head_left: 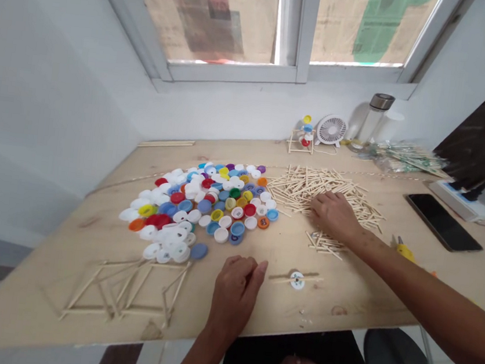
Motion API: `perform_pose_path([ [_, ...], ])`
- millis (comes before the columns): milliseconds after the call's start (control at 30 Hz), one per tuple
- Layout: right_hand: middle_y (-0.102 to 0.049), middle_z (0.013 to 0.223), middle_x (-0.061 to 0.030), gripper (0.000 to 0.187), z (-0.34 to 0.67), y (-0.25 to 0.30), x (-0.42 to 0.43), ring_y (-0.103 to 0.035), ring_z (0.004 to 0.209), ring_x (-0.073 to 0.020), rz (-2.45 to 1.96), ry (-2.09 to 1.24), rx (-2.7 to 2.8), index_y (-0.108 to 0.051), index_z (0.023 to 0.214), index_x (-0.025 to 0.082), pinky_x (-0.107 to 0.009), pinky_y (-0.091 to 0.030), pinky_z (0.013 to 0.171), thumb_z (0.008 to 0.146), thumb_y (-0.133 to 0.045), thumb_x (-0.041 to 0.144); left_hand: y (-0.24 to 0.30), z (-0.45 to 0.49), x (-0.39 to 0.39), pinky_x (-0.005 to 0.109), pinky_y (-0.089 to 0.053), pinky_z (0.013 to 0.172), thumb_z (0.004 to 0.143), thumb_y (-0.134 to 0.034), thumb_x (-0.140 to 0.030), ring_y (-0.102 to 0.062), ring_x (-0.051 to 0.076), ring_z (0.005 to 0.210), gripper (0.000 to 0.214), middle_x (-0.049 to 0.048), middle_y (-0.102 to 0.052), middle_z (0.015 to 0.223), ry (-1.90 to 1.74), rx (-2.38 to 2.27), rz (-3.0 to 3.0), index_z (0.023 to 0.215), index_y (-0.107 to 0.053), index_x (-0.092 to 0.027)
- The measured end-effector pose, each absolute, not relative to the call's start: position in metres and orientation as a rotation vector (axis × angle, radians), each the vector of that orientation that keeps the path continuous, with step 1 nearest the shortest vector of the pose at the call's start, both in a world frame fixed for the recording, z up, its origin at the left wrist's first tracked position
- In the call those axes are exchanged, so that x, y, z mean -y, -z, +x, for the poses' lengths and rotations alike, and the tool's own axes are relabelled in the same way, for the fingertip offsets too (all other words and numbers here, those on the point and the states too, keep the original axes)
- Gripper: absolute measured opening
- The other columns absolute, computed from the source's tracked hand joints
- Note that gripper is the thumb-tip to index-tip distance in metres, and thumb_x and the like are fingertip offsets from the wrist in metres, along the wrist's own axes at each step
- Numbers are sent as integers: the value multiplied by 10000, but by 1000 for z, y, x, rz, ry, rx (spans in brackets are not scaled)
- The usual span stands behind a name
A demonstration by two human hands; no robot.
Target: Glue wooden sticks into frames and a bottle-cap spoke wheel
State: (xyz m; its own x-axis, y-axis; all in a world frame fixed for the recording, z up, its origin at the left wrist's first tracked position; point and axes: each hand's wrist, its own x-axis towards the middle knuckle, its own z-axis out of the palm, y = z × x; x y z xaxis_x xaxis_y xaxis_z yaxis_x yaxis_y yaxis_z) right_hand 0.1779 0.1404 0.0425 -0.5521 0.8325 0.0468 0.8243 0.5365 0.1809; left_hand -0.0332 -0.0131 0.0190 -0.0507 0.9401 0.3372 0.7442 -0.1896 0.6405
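Home craft corner: plywood desk (342, 310) under window (286, 29), bottle caps (204, 207), wooden sticks (312, 187), mini fan (331, 130), phone (443, 222).

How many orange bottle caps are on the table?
3, though some may be hidden in the pile: one at its left edge, one near its top right, one at its lower right.

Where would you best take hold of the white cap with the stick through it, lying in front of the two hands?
Probably by the stick, not the cap. The white cap lies flat on the table, its stick jutting out both sides. The right-hand end lies clear, so pinch there from above; the left hand rests close beside the other end, and the right hand is on the stick pile.
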Motion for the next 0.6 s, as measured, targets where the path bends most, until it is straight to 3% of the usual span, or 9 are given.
perform_pose_path([
  [200,-692,965,-74,170,147,-47,-137,-566,945,-208,1430,-168,-2773,-662,902,183,-317,-286,768,897,-499,230,-18,-34,10,273,-439,641,904,-443,-300,-560,148,634,314,-1,-590,590,-1091,-1814,1926,628,-547,-194],
  [333,-692,994,-110,180,129,-41,-144,-565,968,-230,1422,-154,-2774,-675,918,162,-334,-284,777,887,-502,203,-22,-41,26,264,-465,636,873,-506,-308,-605,155,660,231,8,-643,645,-1169,-1764,1855,698,-610,-199],
  [433,-692,975,-132,211,123,-37,-151,-571,953,-245,1447,-165,-2749,-684,886,141,-353,-283,782,891,-476,176,-29,-52,51,230,-457,588,852,-545,-305,-601,137,620,188,-11,-639,651,-1092,-1730,1809,701,-600,-206],
  [600,-691,985,-118,229,119,-35,-153,-573,962,-245,1438,-153,-2748,-683,907,148,-352,-289,791,900,-468,226,-33,-65,95,196,-384,472,871,-509,-397,-494,100,464,341,-54,-512,508,-1023,-1862,1645,590,-493,-205],
])
